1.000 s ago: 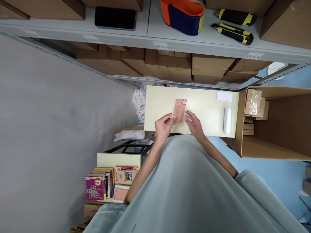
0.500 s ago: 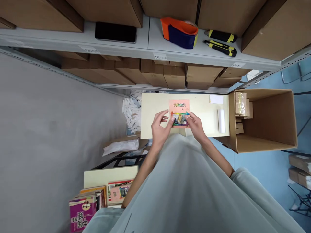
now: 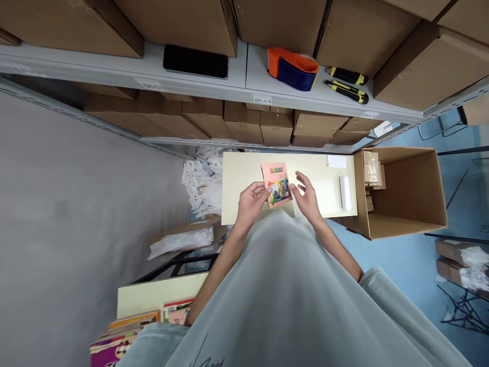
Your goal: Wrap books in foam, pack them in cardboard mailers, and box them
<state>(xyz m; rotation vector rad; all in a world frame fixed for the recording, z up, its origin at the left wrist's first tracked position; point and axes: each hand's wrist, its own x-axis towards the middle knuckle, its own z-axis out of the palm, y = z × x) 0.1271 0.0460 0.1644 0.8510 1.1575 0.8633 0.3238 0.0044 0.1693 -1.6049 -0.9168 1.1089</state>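
A: Where's the book (image 3: 277,184)?
B: Held over the near part of the tabletop (image 3: 235,183), cover showing, slightly skewed.
A: Hands?
B: Left hand (image 3: 250,204) clamped on its left edge, thumb on cover. Right hand (image 3: 308,201) fingers apart, thumb at right edge; can't tell if touching.
A: Right end?
B: Roll (image 3: 346,193) near, card (image 3: 336,161) far, carton (image 3: 414,191) beyond.
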